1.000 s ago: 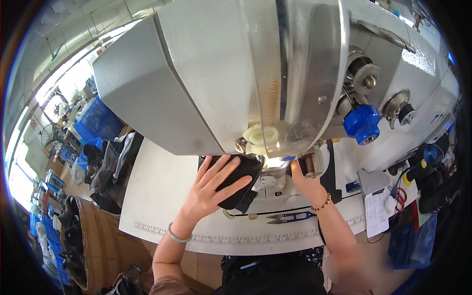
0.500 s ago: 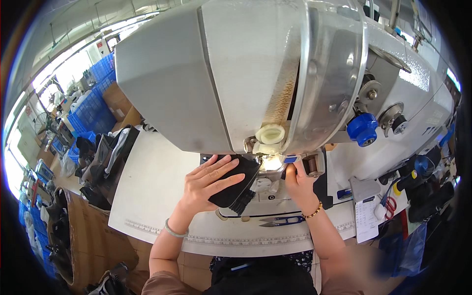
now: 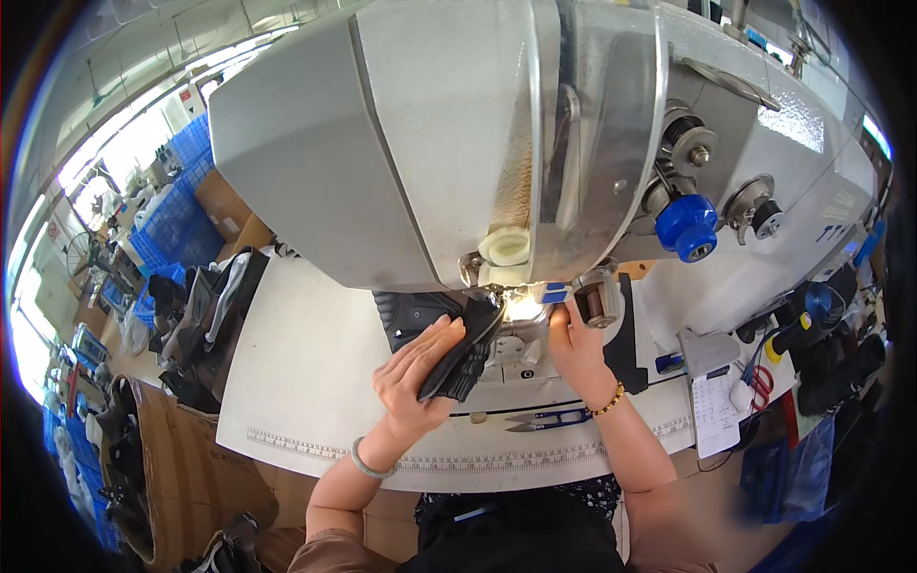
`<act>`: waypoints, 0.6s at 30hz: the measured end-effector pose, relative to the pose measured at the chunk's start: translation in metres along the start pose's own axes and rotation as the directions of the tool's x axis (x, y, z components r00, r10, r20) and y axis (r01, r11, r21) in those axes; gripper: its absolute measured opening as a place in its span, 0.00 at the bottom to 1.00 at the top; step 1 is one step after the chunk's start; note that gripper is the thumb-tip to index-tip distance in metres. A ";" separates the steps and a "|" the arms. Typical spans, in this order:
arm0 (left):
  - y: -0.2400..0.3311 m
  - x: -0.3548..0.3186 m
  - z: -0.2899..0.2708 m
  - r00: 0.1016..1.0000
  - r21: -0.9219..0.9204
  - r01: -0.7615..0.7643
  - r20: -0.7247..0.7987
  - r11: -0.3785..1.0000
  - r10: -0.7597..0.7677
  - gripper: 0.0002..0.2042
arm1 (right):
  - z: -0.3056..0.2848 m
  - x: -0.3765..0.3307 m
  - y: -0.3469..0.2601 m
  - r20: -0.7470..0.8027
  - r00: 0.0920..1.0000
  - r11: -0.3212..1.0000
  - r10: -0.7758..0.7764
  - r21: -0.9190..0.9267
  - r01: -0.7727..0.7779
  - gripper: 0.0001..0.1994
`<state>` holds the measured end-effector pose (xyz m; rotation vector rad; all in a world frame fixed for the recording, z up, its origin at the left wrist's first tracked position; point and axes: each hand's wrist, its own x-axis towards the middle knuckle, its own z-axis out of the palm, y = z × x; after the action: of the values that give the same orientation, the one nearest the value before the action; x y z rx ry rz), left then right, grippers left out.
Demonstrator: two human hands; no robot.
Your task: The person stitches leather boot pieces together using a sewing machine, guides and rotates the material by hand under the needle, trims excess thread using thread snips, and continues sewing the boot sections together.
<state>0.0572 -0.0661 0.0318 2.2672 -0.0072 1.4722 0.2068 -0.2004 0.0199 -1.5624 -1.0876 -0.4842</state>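
Work piece: black, leather-look, folded panel with ribbed edges point(image 3: 465, 355); lies on the white, curved-front tabletop point(image 3: 296, 382), left of the needle area, far end under the grey-white, boxy sewing machine head point(image 3: 420, 143).
Left hand: left hand point(image 3: 413, 377) lies on the panel, fingers close together and slanting up toward the machine; thumb hidden, so can't tell if it pinches or only presses.
Right hand: right hand point(image 3: 578, 355) is raised beside the lit metal needle area point(image 3: 523, 307), fingers bent, apart from the visible part of the panel; fingertips partly hidden, can't tell whether they pinch anything.
Weight: probably light; one hand should slide or turn it easily.
Stiffness: likely soft and bendy in the flat part, folds readily; ribbed edges look thicker, probably springier.
Surface: slight sheen, may be a bit slippery on the smooth tabletop; flat finger pressure should steady it.
Fragility: unlikely to break; creasing or scuffing looks the likelier damage.
Best hold: flat fingers on the broad left part, or thumb and finger on the near ribbed edge; keep fingertips clear of the needle area.
Poor hold: the far end, tucked under the machine head, little room.
Nearby: blue-handled metal thread snips point(image 3: 549, 420) on the tabletop, near the right wrist; pale printed ruler strip point(image 3: 458, 464) along the front edge.
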 end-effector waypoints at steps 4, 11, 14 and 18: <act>-0.009 0.001 -0.005 0.981 0.094 -0.186 0.083 0.978 0.178 0.16 | -0.003 0.000 -0.001 0.002 1.000 1.000 0.003 0.005 -0.003 0.15; -0.016 -0.003 -0.003 0.965 0.125 -0.253 0.097 0.959 0.242 0.22 | -0.006 0.002 -0.007 -0.114 0.986 0.985 -0.122 -0.135 0.106 0.13; -0.014 -0.001 -0.008 0.962 0.155 -0.266 0.112 0.952 0.250 0.19 | -0.016 -0.009 -0.026 -0.055 0.998 0.998 -0.035 -0.058 0.031 0.11; -0.013 0.001 -0.008 0.959 0.150 -0.273 0.115 0.950 0.258 0.18 | -0.011 -0.027 -0.041 0.380 0.894 0.885 0.237 0.296 -0.360 0.10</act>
<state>0.0540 -0.0510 0.0304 2.5490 -0.2374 1.5459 0.1620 -0.2222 0.0242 -1.4752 -1.0824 0.1994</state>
